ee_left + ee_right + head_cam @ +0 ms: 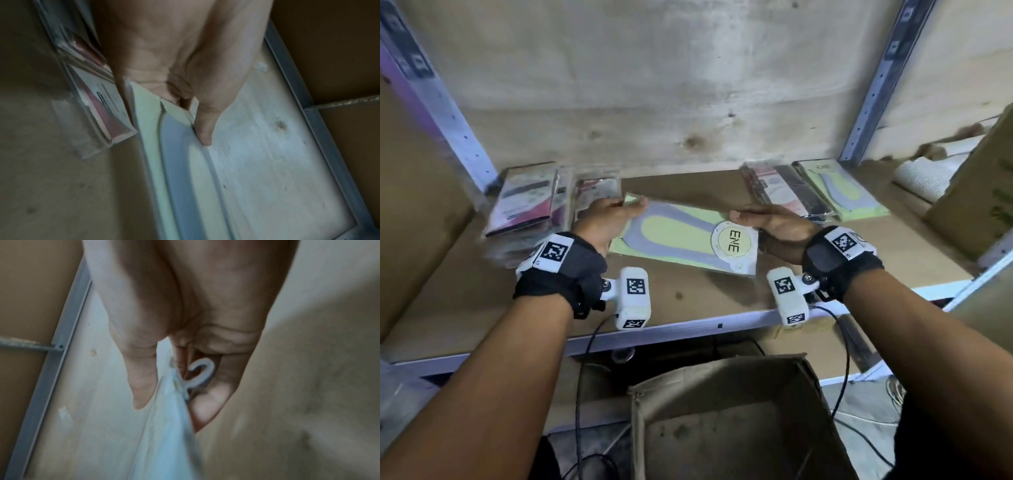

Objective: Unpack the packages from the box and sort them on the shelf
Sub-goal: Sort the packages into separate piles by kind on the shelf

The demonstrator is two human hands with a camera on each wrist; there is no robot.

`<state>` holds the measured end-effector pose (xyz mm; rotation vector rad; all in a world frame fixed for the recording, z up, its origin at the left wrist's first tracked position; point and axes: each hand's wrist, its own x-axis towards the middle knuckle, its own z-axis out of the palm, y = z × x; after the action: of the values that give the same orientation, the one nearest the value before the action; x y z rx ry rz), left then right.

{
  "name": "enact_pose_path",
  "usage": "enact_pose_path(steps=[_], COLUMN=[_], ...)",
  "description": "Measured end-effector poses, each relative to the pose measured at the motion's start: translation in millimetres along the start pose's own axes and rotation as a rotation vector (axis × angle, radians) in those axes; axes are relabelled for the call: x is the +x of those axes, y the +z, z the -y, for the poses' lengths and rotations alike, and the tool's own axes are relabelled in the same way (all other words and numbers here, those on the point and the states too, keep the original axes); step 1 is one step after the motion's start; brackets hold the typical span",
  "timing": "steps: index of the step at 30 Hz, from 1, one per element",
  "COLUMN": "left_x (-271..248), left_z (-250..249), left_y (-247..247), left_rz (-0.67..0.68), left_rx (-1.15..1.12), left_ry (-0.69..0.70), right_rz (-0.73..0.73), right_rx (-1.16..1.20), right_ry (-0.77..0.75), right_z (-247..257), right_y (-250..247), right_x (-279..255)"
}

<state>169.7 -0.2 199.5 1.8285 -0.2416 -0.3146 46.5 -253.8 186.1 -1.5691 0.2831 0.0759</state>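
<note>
You hold one flat insole pack (685,236) between your two hands, just above the shelf (722,298). The pack is yellow-green with a grey foot shape and a round "ENE" label. Its long side runs left to right across the shelf, so one short end points at each hand.

Your left hand (607,219) has the left end. In the left wrist view its fingers (202,128) pinch the top corner of the pack, with the thumb on one side and the fingers curled on the other. Your right hand (774,226) has the right end, by the label. In the right wrist view its fingers (141,386) pinch the edge where a small white hook (200,371) sticks out.

Both wrists are about level, palms turned in toward each other, arms reaching forward over the open cardboard box (729,418) below the shelf.

A pile of matching green packs (839,192) lies at the right back of the shelf. A pile of pink and dark packs (530,202) lies at the left back. The pack in your hands is between the two piles, and your right hand is nearer the green one.

So I think the pack should go to the right, onto the green pile. To fit, you would probably have to turn it, since that pile's long side points more toward the back.
</note>
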Motion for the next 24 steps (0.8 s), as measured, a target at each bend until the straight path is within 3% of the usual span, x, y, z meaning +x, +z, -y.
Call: enact_pose_path(steps=[5,9,15,20,24], left_x=[-3.0,-1.6,-9.0,-15.3,-15.4], left_z=[-7.2,-2.8,1.6,-1.1,2.4], left_y=[0.6,3.7,27.3,52.7,69.5], left_rz=[-0.042,-0.035,0.054,0.245,0.252], left_rx=[-0.144,-0.208,-0.51,-0.474,-0.316], left_ry=[-0.02,-0.125,-0.199,-0.159,-0.128], right_rz=[-0.053,-0.061,-0.07,-0.049,-0.02], right_rx=[0.142,0.296,0.538,0.471,0.415], right_ry=[-0.003,-0.008,-0.028,-0.058,-0.093], right_z=[-0.3,-6.2,-7.1,-6.2,-9.5], right_y=[-13.5,-17.2,-9.5,8.1,14.0], right_x=[3.7,10.6,16.9,16.8,14.8])
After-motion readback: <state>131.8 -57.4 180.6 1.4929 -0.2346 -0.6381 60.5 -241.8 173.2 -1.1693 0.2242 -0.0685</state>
